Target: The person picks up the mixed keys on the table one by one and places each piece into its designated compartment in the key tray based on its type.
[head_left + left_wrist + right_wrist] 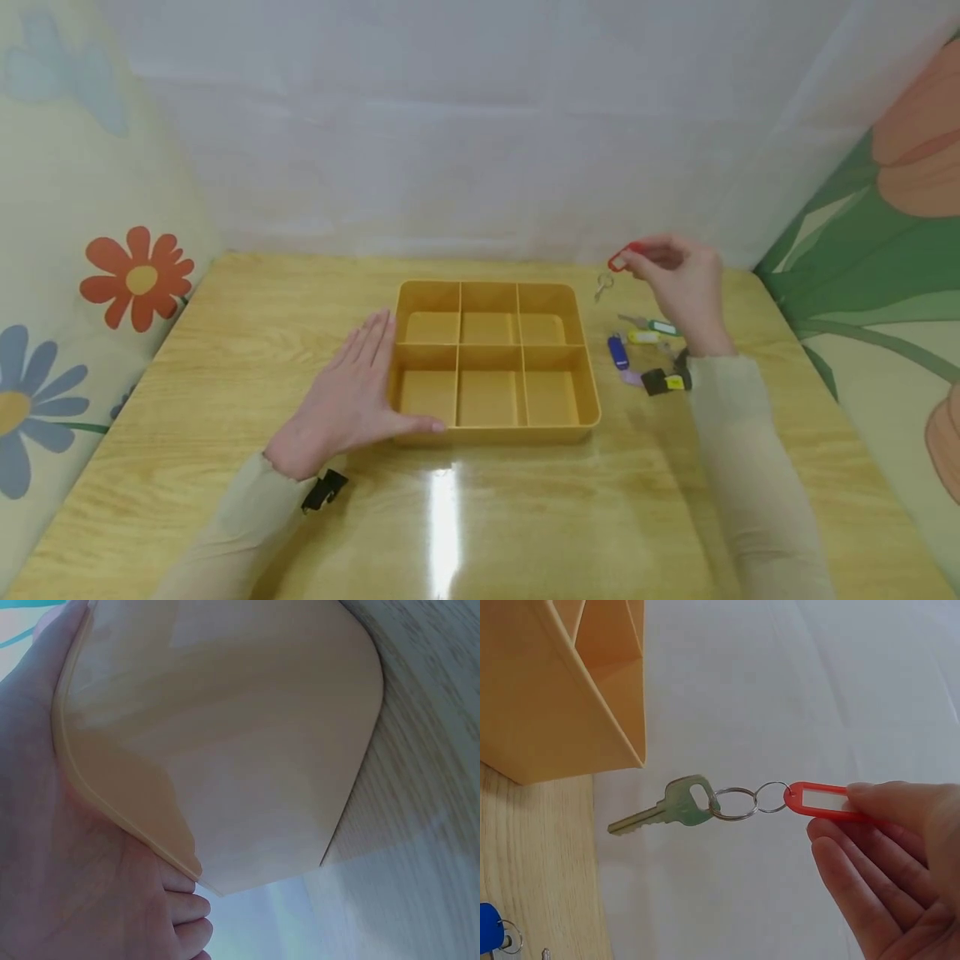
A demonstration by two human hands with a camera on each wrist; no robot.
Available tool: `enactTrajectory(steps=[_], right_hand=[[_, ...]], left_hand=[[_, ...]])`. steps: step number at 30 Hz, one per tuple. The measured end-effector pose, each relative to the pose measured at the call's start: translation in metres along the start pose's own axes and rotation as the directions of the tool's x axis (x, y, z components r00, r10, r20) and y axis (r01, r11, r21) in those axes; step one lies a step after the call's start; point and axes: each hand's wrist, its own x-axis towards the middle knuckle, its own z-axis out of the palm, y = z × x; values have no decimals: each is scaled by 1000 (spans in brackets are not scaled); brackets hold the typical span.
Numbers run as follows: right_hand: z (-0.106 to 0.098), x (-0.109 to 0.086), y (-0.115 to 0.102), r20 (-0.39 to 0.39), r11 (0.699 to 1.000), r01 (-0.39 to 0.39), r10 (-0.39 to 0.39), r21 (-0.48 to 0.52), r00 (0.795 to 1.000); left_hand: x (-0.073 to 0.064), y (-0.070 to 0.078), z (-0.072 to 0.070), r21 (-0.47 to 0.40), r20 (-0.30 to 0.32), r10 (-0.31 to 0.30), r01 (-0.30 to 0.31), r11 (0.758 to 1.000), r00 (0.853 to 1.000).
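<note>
A yellow box point(491, 435) with several compartments stands mid-table, its visible compartments bare. My left hand point(348, 396) lies against the box's left side, fingers straight and thumb along the front rim. The left wrist view shows the palm point(82, 862) by the box's rim point(112, 817). Up to the right of the box, my right hand point(682, 287) pinches a red key tag point(823, 799) between thumb and fingers. From the tag hang two metal rings point(735, 804) and a key point(676, 804), above the table's back edge.
Right of the box lie several keys with tags: a blue tag point(618, 352), a yellow tag point(643, 337), a green tag point(663, 327) and a purple tag point(632, 377). A black piece point(655, 382) lies beside them. White cloth point(450, 167) hangs behind the wooden table point(525, 517).
</note>
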Motion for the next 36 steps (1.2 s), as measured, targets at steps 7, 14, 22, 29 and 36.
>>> enactTrajectory(steps=[7, 14, 22, 29, 36], right_hand=[[-1, 0, -5, 4, 1000, 5, -5, 6, 1000], [-1, 3, -8, 16, 1000, -7, 7, -18, 1000], [-3, 1, -17, 8, 1000, -15, 15, -22, 1000], [0, -1, -19, -7, 999, 33, -33, -10, 999], [0, 0, -22, -5, 999, 41, -41, 14, 999]], left_hand=[[-1, 0, 1, -4, -4, 0, 0, 1000, 1000], [-3, -1, 0, -9, 1, -11, 11, 1000, 1000], [-2, 0, 1, -15, 5, -4, 4, 1000, 1000], [-2, 0, 1, -17, -10, -1, 0, 1000, 1000], [-1, 1, 1, -14, 3, -12, 12, 1000, 1000]])
